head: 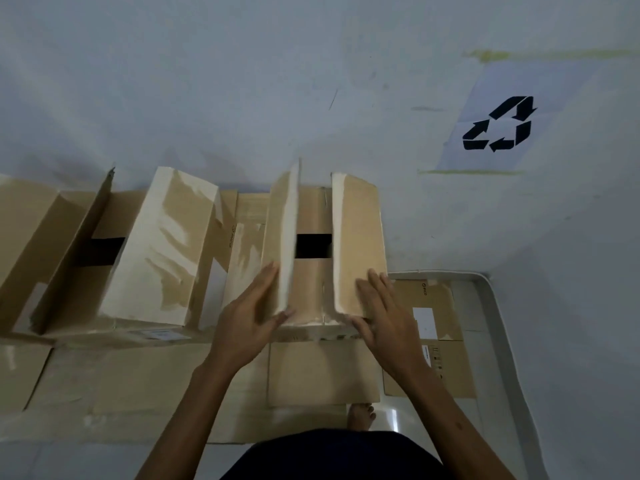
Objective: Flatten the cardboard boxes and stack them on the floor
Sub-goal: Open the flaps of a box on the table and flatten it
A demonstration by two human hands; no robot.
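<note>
An open cardboard box [311,282] stands in front of me with its two long top flaps raised. My left hand [249,317] has straight fingers flat against the outside of the left flap [282,237], with the thumb at the flap's near edge. My right hand [377,313] lies with straight fingers on the right flap [360,233]. A near flap [322,372] of this box hangs down toward me. To the left stands a second open box [114,271] with raised flaps. A flattened box [433,341] lies on the floor at the right.
More flat cardboard [121,382] lies below the boxes at the left. A white wall [242,81] rises behind, bearing a paper sheet with a recycling symbol [498,124]. A white cable or edging [502,323] runs along the floor at right. My bare foot [362,415] shows below.
</note>
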